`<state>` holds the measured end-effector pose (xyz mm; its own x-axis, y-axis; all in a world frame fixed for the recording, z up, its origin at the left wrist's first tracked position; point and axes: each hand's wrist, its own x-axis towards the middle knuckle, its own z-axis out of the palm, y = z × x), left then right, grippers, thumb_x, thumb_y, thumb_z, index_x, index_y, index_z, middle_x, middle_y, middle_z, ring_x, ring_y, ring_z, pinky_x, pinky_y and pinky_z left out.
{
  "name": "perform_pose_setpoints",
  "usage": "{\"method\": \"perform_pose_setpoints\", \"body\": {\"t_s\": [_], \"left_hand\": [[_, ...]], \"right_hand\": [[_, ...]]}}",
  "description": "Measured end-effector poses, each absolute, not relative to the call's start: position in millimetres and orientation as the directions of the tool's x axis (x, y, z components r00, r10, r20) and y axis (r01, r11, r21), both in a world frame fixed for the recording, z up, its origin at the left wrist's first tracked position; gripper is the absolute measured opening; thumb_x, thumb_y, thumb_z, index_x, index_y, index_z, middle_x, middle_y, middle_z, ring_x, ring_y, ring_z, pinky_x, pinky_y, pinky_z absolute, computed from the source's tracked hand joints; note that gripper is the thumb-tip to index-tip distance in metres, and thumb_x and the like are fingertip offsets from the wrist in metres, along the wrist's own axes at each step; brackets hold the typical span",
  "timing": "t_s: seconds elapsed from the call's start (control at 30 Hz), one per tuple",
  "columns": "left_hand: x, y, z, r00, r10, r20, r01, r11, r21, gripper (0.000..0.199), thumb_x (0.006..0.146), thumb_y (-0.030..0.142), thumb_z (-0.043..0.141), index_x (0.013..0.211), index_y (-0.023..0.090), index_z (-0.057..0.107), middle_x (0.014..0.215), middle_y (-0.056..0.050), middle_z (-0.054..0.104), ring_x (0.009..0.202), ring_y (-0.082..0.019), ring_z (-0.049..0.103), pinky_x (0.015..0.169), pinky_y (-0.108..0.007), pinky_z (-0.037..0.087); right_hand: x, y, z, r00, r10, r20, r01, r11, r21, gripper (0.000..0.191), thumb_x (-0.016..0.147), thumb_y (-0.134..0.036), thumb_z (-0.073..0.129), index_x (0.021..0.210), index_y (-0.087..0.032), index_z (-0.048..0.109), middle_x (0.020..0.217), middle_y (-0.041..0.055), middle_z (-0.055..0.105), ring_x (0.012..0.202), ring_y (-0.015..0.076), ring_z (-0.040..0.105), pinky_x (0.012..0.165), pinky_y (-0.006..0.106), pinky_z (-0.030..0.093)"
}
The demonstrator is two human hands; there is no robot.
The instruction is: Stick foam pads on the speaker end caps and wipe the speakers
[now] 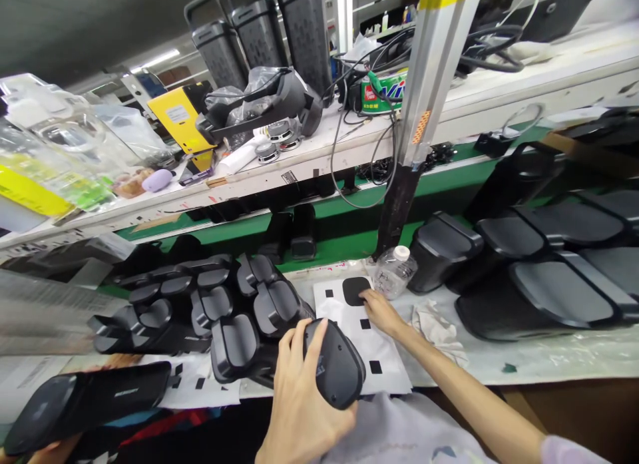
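In the head view, my left hand (307, 391) is wrapped round a black speaker (338, 365), its rounded-square end with small holes turned toward me. A white backing sheet (385, 347) lies on the bench beyond it, bearing small black squares and one larger black rounded-square pad (355, 291). My right hand (380, 309) reaches over the sheet, thumb and fingertips pinched at the right edge of that pad. Right beside these fingers stands a clear plastic bottle (394, 275) with a white cap. A crumpled white cloth (434, 331) lies near my right forearm.
Several black speakers (234, 344) with handles crowd the left, and larger ones (544, 294) fill the right. A metal post (424, 104) rises behind the bottle. The cluttered shelf (309, 161) overhangs the bench. At lower left, another person's hands hold a long black speaker (110, 392).
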<state>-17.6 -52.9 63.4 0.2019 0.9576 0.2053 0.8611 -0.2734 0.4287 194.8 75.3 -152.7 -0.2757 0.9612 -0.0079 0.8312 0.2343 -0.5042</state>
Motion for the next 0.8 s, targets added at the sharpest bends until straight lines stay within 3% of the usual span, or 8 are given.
{"method": "perform_pose_setpoints", "body": {"t_s": [0.1,0.23,0.43,0.53,0.7,0.8], "left_hand": [[-18.3,-51.1,60.7,0.239,0.961,0.14,0.857,-0.277,0.434,0.097,0.058,0.025,0.069,0.146,0.031,0.029,0.146,-0.009,0.036,0.131,-0.036,0.033,0.105,-0.056,0.041],[-15.4,-46.4,64.9,0.206,0.977,0.06,0.854,-0.209,0.476,0.096,0.06,0.028,0.07,0.147,0.032,0.03,0.148,-0.008,0.034,0.134,-0.037,0.03,0.109,-0.056,0.037],[-10.8,-39.9,69.8,0.12,0.993,-0.009,0.859,-0.099,0.502,0.096,0.059,0.033,0.072,0.146,0.029,0.034,0.148,-0.009,0.033,0.134,-0.036,0.028,0.112,-0.053,0.034],[-11.2,-35.5,72.0,0.068,0.997,-0.036,0.861,-0.04,0.507,0.094,0.059,0.032,0.071,0.146,0.028,0.035,0.148,-0.008,0.033,0.133,-0.034,0.028,0.113,-0.05,0.034],[-10.6,-28.0,77.1,-0.003,0.996,-0.095,0.858,0.052,0.511,0.093,0.056,0.031,0.071,0.143,0.028,0.039,0.147,-0.007,0.033,0.133,-0.034,0.028,0.113,-0.05,0.032],[-8.4,-26.0,79.0,-0.003,0.996,-0.088,0.856,0.048,0.515,0.093,0.056,0.03,0.069,0.144,0.027,0.038,0.146,-0.007,0.034,0.132,-0.033,0.029,0.112,-0.049,0.033]], "right_hand": [[178.2,112.1,-154.1,-0.485,0.874,-0.041,0.798,0.423,-0.429,0.032,0.091,-0.03,0.06,0.12,-0.016,0.058,0.13,0.01,0.054,0.119,0.0262,0.052,0.098,0.049,0.046],[170.8,141.4,-156.0,-0.673,0.728,-0.128,0.724,0.615,-0.311,0.032,0.089,-0.033,0.063,0.116,-0.016,0.06,0.128,0.0096,0.055,0.117,0.0267,0.052,0.096,0.05,0.045],[169.3,155.5,-148.7,-0.796,0.573,-0.195,0.602,0.785,-0.148,0.029,0.089,-0.033,0.062,0.112,-0.015,0.061,0.121,0.0088,0.058,0.113,0.0256,0.054,0.097,0.051,0.044],[174.0,158.1,-144.7,-0.863,0.462,-0.206,0.49,0.863,-0.121,0.024,0.09,-0.031,0.062,0.109,-0.015,0.062,0.117,0.0079,0.06,0.112,0.0246,0.055,0.097,0.05,0.044],[183.3,162.5,-149.7,-0.927,0.321,-0.196,0.341,0.937,-0.077,0.032,0.088,-0.033,0.063,0.115,-0.015,0.06,0.129,0.0099,0.055,0.12,0.0272,0.05,0.099,0.051,0.043],[182.0,167.9,-156.4,-0.942,0.276,-0.191,0.291,0.955,-0.055,0.032,0.089,-0.035,0.062,0.113,-0.015,0.06,0.121,0.0092,0.058,0.114,0.0256,0.054,0.096,0.049,0.045]]}}
